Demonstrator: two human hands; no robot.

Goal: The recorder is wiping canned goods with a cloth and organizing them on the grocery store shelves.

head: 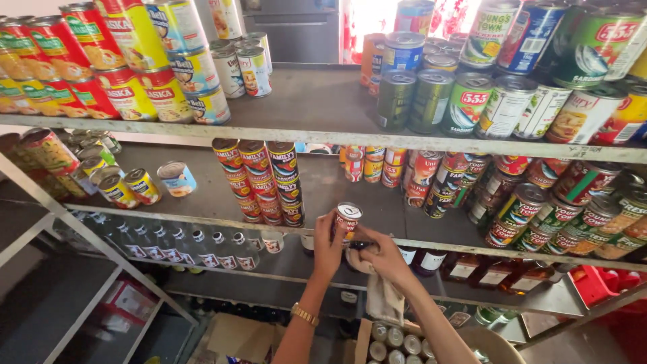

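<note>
My left hand (327, 249) grips a small can with a white lid and red label (348, 217), held up in front of the middle shelf edge. My right hand (383, 255) is closed on a beige cloth (384, 300) that hangs down from it, and presses against the lower side of the same can. A gold watch (304, 314) sits on my left wrist. Just left of the can stand stacked dark red cans (264, 180) on the middle shelf (202, 214).
Grey metal shelves (323, 101) hold several cans: red and yellow ones (101, 64) top left, green and white ones (505, 101) top right, more at right (552, 209). Clear bottles (195, 246) and dark bottles (485, 269) fill the lower shelf. A box of cans (397, 340) sits below.
</note>
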